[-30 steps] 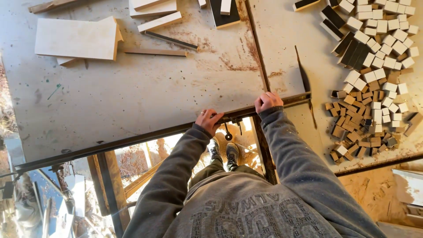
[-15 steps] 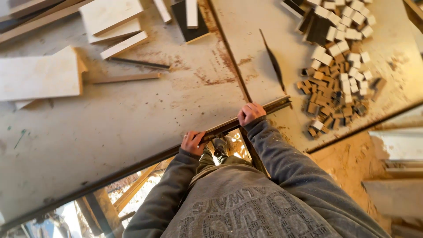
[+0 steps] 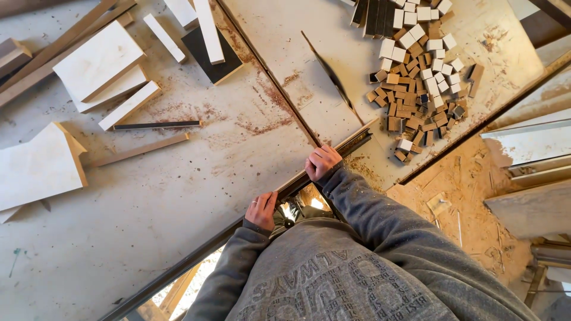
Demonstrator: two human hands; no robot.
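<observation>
Both hands rest on the near edge of the dusty grey saw table [image 3: 178, 202], which runs diagonally through the middle of the frame. The left hand [image 3: 262, 209], just below centre, lies flat on the table edge with its fingers together and curled lightly over the metal rail [image 3: 333, 156]. The right hand [image 3: 322, 161], slightly higher and to the right, grips that same rail with its fingers closed around it. Both sleeves are grey. The thin dark saw blade [image 3: 333, 80] rises from the table in the upper middle, well apart from both hands. A heap of small wooden blocks [image 3: 419, 89] lies at the upper right. White boards [image 3: 98, 59] lie at the upper left.
</observation>
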